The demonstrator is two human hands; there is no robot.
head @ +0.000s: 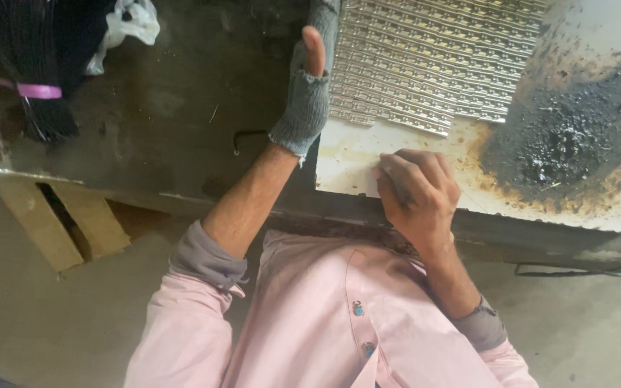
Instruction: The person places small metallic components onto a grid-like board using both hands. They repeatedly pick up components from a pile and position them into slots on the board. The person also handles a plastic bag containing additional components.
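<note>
My left hand (309,93) wears a grey fingerless knit glove. Its palm lies flat against the left edge of a stack of shiny stamped metal strips (433,57), thumb up, and the fingertips run out of the top of the frame. My right hand (417,192) is bare and curled into a fist, knuckles down on the white, stained metal plate (346,162) just below the stack. Its fingers are dusty grey, and I cannot tell whether anything small is inside the fist.
A patch of black burnt residue (562,136) with rusty edges covers the plate's right side. A small bent hex key (247,136) lies on the dark bench. A bundle of black rods with a pink band (37,79) and a white bag (127,25) sit top left. A cable (583,269) runs along the floor.
</note>
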